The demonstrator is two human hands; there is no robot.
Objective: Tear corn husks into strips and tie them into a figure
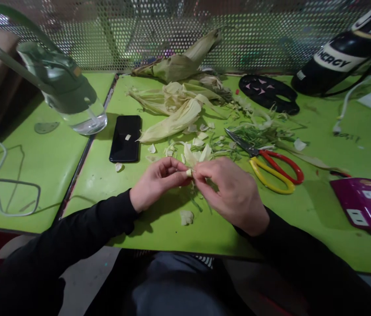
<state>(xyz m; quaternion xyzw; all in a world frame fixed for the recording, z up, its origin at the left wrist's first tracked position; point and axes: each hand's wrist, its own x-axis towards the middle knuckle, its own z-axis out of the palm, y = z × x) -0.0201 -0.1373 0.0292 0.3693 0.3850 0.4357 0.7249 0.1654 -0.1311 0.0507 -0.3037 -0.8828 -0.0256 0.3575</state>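
Observation:
My left hand (161,180) pinches a small pale-green rolled bit of corn husk (189,173) between thumb and fingertips. Meeting it from the other side, my right hand (228,188) is closed, its fingertips pressed against the same bit. Pale, petal-like husk pieces (198,153) stick up just beyond my fingers; whether they are joined to the bit I cannot tell. A small husk scrap (187,217) lies below my hands. Right of my right hand rest scissors (272,169) with one red and one yellow handle, blades apart.
Dried corn husks (175,114) and green shreds (254,134) lie behind my hands on the green table (100,188). A phone (125,138) and water bottle (73,96) stand left. A black palette-shaped object (267,93), dark bottle (337,61) and purple socket box (366,204) are right.

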